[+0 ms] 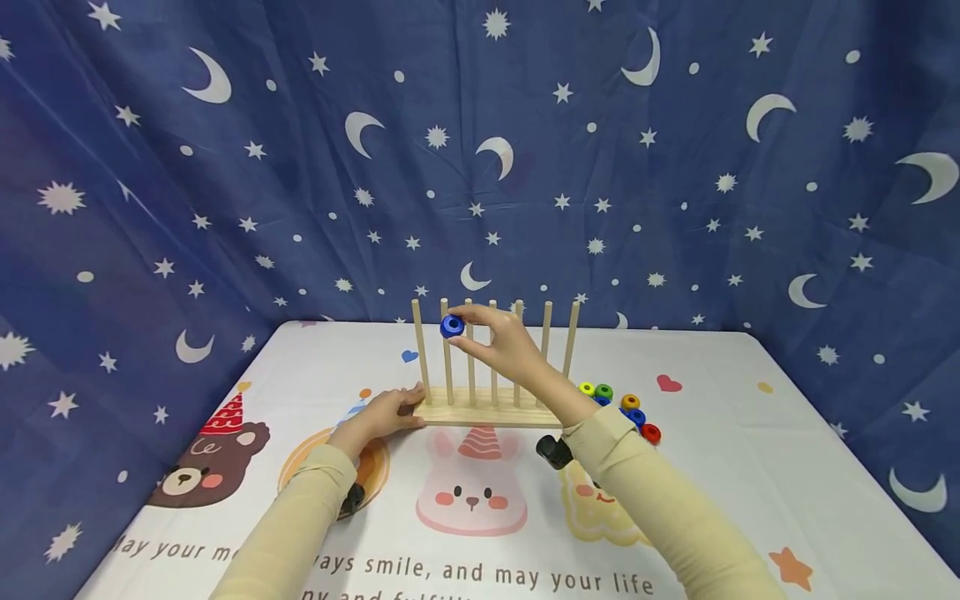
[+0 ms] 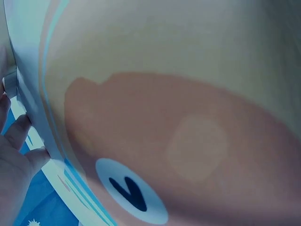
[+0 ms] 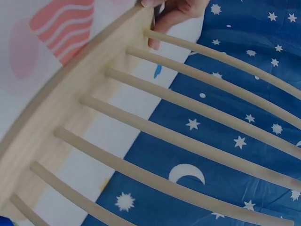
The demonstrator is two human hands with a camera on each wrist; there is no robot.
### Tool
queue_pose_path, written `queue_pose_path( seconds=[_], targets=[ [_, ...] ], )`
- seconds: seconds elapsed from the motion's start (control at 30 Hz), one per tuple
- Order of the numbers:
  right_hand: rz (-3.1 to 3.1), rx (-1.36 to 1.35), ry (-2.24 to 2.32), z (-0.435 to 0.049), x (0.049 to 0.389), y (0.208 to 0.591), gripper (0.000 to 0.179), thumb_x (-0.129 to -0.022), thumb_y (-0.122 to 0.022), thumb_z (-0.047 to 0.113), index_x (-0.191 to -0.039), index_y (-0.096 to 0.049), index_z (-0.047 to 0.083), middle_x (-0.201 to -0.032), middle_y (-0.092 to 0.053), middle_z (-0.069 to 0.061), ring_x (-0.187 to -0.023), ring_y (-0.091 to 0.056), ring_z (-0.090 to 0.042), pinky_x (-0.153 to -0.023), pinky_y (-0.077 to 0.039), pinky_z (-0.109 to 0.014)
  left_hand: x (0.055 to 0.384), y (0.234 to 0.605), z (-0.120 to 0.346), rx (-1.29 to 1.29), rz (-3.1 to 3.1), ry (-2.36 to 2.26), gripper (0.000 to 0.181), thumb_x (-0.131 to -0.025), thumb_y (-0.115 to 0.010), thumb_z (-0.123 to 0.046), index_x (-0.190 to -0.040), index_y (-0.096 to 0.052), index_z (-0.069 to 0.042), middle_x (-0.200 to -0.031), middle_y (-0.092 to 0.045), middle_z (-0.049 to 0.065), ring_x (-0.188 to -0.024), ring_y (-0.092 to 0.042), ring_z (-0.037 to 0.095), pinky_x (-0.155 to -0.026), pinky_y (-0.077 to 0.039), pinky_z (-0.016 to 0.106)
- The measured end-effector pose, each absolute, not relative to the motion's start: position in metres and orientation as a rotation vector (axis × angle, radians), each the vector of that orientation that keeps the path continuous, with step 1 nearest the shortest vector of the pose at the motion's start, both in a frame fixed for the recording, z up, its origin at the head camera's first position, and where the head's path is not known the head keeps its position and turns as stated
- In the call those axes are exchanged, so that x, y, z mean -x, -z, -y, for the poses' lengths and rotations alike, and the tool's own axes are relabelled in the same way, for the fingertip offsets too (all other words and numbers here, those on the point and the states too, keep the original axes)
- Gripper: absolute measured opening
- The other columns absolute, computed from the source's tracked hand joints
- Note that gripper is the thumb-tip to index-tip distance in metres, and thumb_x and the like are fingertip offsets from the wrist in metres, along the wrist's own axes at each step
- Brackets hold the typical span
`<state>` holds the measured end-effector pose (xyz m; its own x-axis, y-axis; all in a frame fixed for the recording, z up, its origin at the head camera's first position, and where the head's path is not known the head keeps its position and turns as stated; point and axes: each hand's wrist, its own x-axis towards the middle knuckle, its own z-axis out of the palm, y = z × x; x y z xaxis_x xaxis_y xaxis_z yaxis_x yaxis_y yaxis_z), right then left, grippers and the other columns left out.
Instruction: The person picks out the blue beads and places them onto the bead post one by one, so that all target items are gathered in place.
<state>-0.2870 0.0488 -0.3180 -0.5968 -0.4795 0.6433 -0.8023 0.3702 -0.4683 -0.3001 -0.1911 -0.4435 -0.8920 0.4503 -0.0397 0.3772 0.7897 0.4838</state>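
Observation:
A wooden peg rack (image 1: 491, 415) stands on the table, a row of several upright pegs rising from its flat base. My left hand (image 1: 386, 413) grips the base's left end, thumb at the front and fingers behind; in the right wrist view that hand (image 3: 174, 16) shows at the base's far end. Between thumb and fingertips my right hand (image 1: 512, 343) pinches a blue bead (image 1: 446, 331) with a hole through it. The bead is near the top of the second peg from the left and overlaps it in the head view. No beads show on the pegs.
Loose beads in yellow (image 1: 587, 388), green (image 1: 603, 391), orange (image 1: 630, 402), blue (image 1: 637, 417) and red (image 1: 651, 433) lie right of the rack, partly behind my right forearm. A printed white tablecloth (image 1: 720, 500) covers the table. Behind it hangs a dark blue star-and-moon curtain (image 1: 525, 250).

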Motion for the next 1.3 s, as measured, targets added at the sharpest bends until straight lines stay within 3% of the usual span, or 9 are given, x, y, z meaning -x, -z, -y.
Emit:
queue_pose_path(
  seconds=[0.27,0.57,1.3],
  targets=[
    [2.255,-1.119,-1.162,-0.044,0.297,0.295,0.036,-0.085,-0.069,0.012,-0.117,-0.061,-0.002,-0.108,-0.070,-0.016,-0.096,-0.069,-0.026,-0.088,-0.055,-0.042,0.300,0.440,0.192,-0.624,-2.831,-0.722,0.061,-0.084,-0.069,-0.024,-0.135,-0.047,0.000,-0.145,-0.037,0.018,-0.132,-0.035,0.047,-0.112,-0.028,0.054],
    [2.309,-1.105,-1.085,-0.035,0.308,0.282,0.034,-0.087,-0.068,0.016,-0.116,-0.062,-0.001,-0.108,-0.070,-0.014,-0.097,-0.068,-0.025,-0.089,-0.055,-0.030,0.297,0.442,0.191,-0.628,-2.839,-0.705,0.059,-0.084,-0.069,-0.023,-0.134,-0.049,0.002,-0.144,-0.039,0.018,-0.130,-0.038,0.048,-0.111,-0.030,0.054],
    [2.600,-0.917,-1.271,-0.028,0.331,0.278,0.033,-0.089,-0.065,0.015,-0.115,-0.060,-0.003,-0.106,-0.067,-0.017,-0.098,-0.067,-0.025,-0.087,-0.056,-0.029,0.296,0.445,0.192,-0.708,-2.866,-0.688,0.058,-0.085,-0.069,-0.023,-0.132,-0.049,0.004,-0.141,-0.042,0.022,-0.129,-0.040,0.048,-0.110,-0.031,0.054]
  ],
)
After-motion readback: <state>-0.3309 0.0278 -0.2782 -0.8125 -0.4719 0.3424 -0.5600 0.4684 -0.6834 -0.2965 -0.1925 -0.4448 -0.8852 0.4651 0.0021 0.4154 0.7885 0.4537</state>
